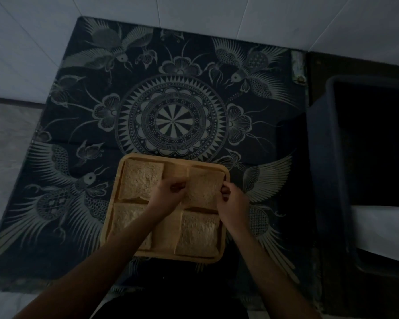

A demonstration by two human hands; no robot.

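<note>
**Both grips on the far-right bread slice**

Dim light, so detail is limited.

- Square light wooden tray with rounded corners (pixel 168 233) sits on a dark batik cloth printed with pale birds, flowers and a round medallion (pixel 171 120). The tray is at the near edge of the cloth, just in front of me.
- Four pale brown square bread slices lie in the tray, two by two.
- My hold is on the far-right slice (pixel 203 187). It lies a bit skewed against the tray's far-right corner.
- Left grip (pixel 168 192): fingers curled, pinching that slice's left edge.
- Right grip (pixel 233 200): fingers curled, pinching its right edge by the tray rim.
- Far-left slice (pixel 143 180) and near-right slice (pixel 197 236) lie flat, untouched.
- Near-left slice (pixel 124 217) is partly hidden under my left forearm.
- Off the cloth to the right is a dark rectangular plastic tub (pixel 327 157) with a white sheet (pixel 382 226) inside.
- White tiles (pixel 32 42) lie beyond the cloth.
</note>
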